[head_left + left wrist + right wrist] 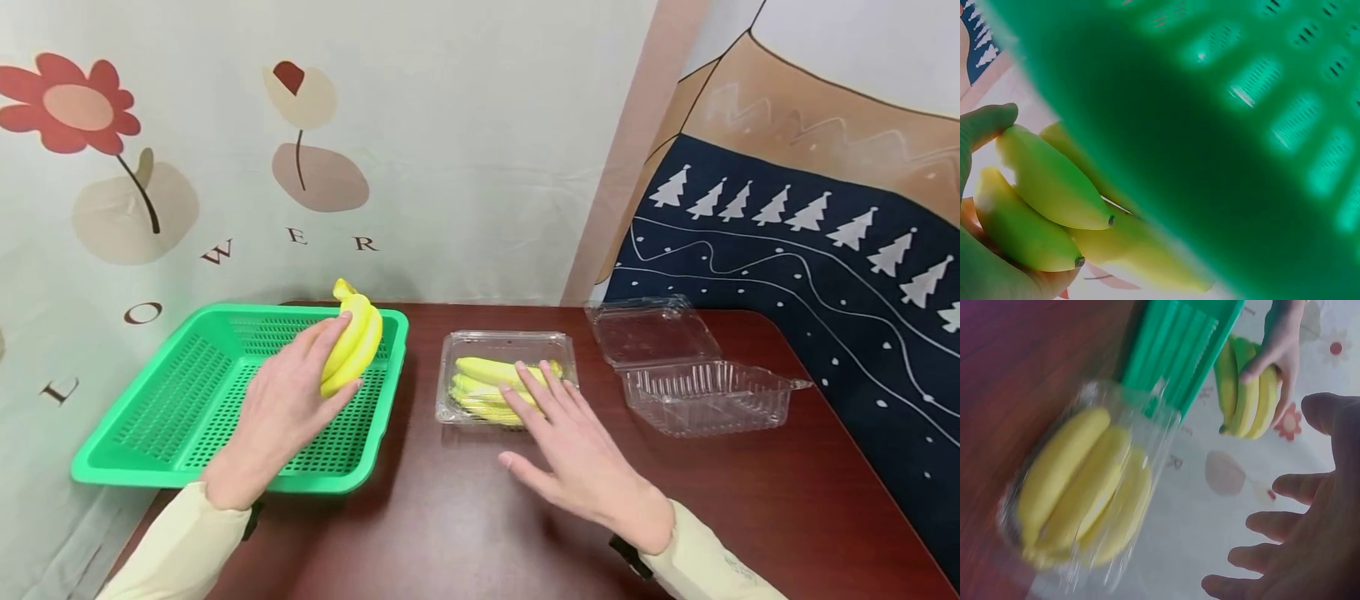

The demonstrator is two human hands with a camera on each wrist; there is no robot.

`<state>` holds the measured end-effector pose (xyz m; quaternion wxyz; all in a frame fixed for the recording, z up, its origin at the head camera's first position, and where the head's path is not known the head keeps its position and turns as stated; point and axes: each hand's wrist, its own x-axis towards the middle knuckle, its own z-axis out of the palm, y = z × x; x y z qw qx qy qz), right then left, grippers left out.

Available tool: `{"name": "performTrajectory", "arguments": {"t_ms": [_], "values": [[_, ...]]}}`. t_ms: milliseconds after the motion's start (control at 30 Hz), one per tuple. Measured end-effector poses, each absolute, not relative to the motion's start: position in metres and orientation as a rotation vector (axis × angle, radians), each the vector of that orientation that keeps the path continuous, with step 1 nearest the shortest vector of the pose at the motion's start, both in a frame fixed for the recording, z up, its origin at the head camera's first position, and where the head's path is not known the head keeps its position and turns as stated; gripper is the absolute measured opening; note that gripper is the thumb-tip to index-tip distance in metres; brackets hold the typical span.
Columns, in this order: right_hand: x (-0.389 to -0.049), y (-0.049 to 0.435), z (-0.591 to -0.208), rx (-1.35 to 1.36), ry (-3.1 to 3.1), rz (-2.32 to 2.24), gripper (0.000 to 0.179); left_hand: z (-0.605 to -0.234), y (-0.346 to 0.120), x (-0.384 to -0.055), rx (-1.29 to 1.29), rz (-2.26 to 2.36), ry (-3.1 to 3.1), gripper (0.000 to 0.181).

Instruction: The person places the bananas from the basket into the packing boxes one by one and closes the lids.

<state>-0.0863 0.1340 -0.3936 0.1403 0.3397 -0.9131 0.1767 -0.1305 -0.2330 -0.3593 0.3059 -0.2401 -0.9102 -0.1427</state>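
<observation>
"First, the principal item and its whereabouts?"

"Banana bunch, yellow, raised above the right part of the green basket, stem end uppermost. Left hand curled about it, thumb on one flank, fingers on the other; a grip that presumably gathers the separate fruits together and leaves the stem uncovered."

"Right hand?"

"Fingers straight and spread, gripping nothing; in the head view they overlap the near right part of the filled box. Contact: cannot be told."

"Contents of that box?"

"Yellow bananas, laid side by side, likely because they nest best that way. Box clear, its cover apparently down; stands right of the basket, probably for easy reach of both hands."

"Further out?"

"One open clear box, right of the filled one, hinged lid tipped back, which leaves the top accessible. Support: dark red-brown surface; the basket appears to overhang its left edge, perhaps for its breadth. Behind: printed curtain, with flowers and letters."
</observation>
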Motion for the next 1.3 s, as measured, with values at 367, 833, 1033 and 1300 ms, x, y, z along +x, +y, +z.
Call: {"name": "performTrajectory", "arguments": {"t_ms": [367, 833, 1033, 1300], "values": [[-0.089, 0.196, -0.389, 0.756, -2.642, 0.575, 0.072, -0.356, -0.211, -0.134, -0.717, -0.396, -2.418, 0.097], [-0.095, 0.266, -0.362, 0.49, -2.604, 0.664, 0.069, -0.352, -0.188, -0.129, -0.767, -0.376, -2.421, 0.095], [-0.101, 0.299, -0.361, 0.361, -2.616, 0.642, 0.067, -0.349, -0.175, -0.126, -0.799, -0.403, -2.42, 0.093], [-0.109, 0.338, -0.369, 0.236, -2.642, 0.611, 0.067, -0.348, -0.159, -0.125, -0.837, -0.426, -2.396, 0.095]]}}
